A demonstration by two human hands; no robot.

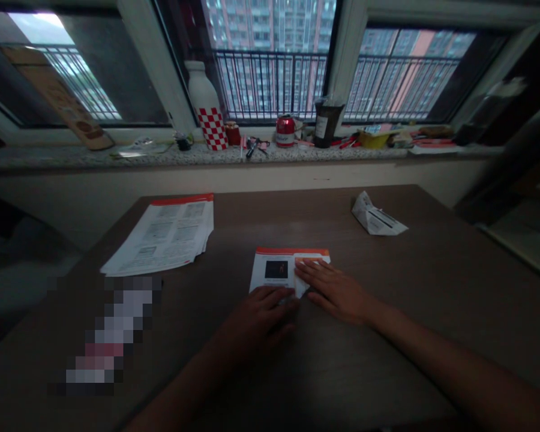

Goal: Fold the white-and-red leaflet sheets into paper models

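A printed sheet of paper with an orange-red band along its far edge lies on the table, partly folded over on its right side. My right hand rests on the folded part, its fingers stretched out and lying flat. At the sheet's near edge, my left hand lies with its fingers extended over the paper and its thumb apart. Both hands are open and press from above. The lower part of the sheet is hidden under them.
A stack of printed sheets lies at the table's left. A folded paper piece sits at the back right. A blurred-out item lies at front left. The windowsill holds a checkered bottle, a red can and a dark cup.
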